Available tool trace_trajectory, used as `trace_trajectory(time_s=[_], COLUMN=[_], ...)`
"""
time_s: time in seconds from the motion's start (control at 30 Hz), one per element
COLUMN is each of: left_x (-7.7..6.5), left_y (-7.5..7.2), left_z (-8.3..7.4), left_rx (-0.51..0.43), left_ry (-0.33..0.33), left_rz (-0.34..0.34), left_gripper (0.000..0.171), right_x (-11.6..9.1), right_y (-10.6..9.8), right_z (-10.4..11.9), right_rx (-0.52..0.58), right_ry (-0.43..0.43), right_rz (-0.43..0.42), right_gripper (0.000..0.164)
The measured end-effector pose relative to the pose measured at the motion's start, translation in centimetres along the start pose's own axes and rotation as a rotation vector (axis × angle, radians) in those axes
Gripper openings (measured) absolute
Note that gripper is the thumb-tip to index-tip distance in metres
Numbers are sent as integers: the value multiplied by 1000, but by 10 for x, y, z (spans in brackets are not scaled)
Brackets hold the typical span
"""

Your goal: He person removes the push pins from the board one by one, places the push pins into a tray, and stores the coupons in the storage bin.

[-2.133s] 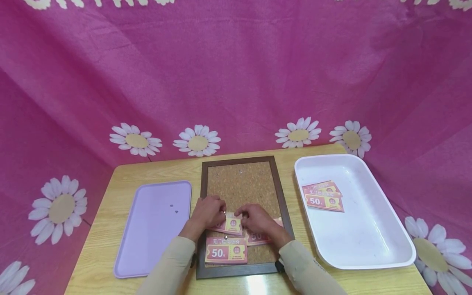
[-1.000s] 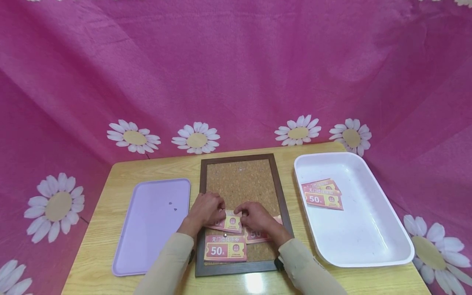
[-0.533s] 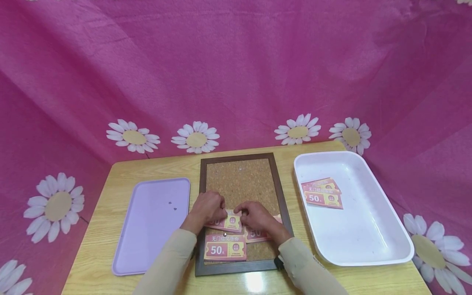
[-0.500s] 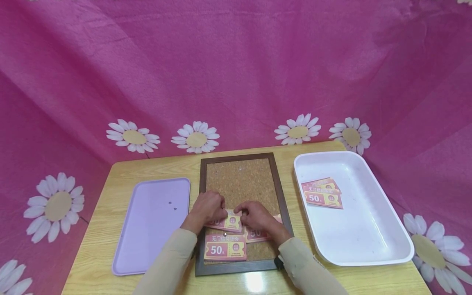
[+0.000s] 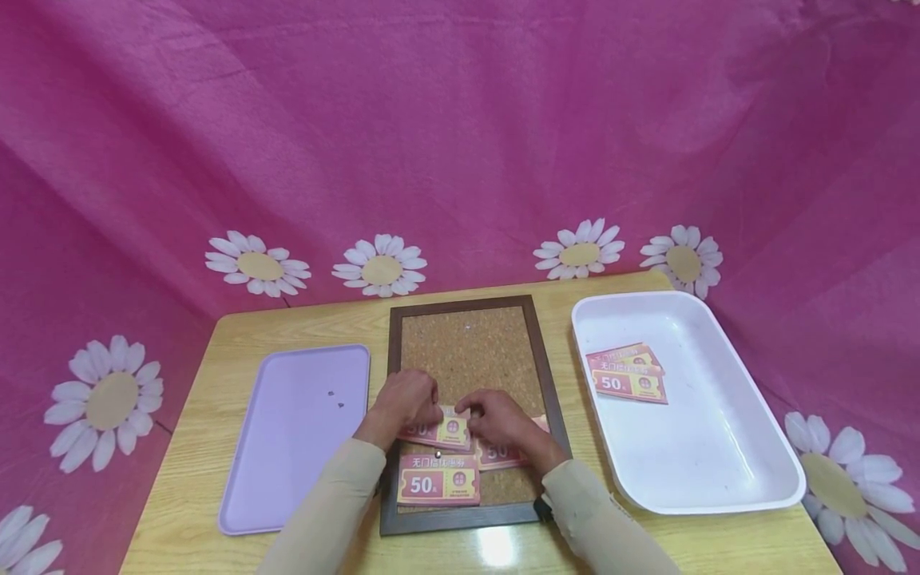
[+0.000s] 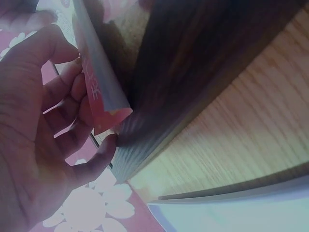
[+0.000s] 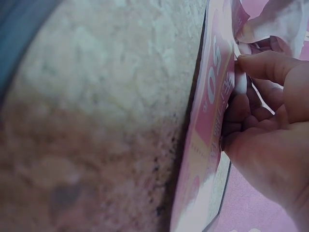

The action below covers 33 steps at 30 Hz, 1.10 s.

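My left hand [image 5: 407, 399] is over the upper left of a red-and-yellow coupon [image 5: 453, 431] on the cork board [image 5: 467, 351]. Its thumb and index finger pinch at the coupon's top edge, mostly covering a small thumbtack. In the left wrist view, the coupon [image 6: 99, 92] bends up at one corner, beside the curled fingers. My right hand [image 5: 501, 419] pinches the same coupon's upper right corner. Below lies another coupon [image 5: 438, 483], with a round-headed thumbtack [image 5: 438, 454] at its top edge. A third coupon [image 5: 499, 457] is partly hidden under my right hand.
Left of the board is a purple tray [image 5: 287, 463] with two small dark tacks [image 5: 335, 398]. A white basin [image 5: 697, 463] on the right holds several fanned coupons [image 5: 628, 383]. The board's dark frame [image 5: 460, 523] lies near the table's front edge.
Both hands stay at the same coupon. The tack seen at the left fingertips about two seconds ago is now covered, as the left thumb and finger have shifted slightly over it.
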<state>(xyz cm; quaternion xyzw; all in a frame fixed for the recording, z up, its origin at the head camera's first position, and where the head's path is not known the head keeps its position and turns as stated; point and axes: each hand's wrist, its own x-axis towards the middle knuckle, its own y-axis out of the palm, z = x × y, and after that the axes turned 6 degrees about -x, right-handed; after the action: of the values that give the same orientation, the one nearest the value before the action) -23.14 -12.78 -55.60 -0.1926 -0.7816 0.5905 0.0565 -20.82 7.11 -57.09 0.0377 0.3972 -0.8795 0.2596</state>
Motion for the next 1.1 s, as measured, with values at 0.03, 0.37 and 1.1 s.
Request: trace_trajectory(time_s=[0.03, 0.37, 1.1], left_x=[0, 1, -5], left_y=[0, 3, 6], left_z=[0, 3, 11], left_rx=[-2, 0, -30], left_ry=[1, -8, 45], left_rz=[0, -6, -41], left_gripper=[11, 11, 10], right_x=[0, 0, -1], right_y=[0, -2, -2], right_z=[0, 2, 3], right_rx=[-2, -4, 7], right_ry=[0, -4, -6], right_rz=[1, 7, 10], right_gripper=[31, 31, 26])
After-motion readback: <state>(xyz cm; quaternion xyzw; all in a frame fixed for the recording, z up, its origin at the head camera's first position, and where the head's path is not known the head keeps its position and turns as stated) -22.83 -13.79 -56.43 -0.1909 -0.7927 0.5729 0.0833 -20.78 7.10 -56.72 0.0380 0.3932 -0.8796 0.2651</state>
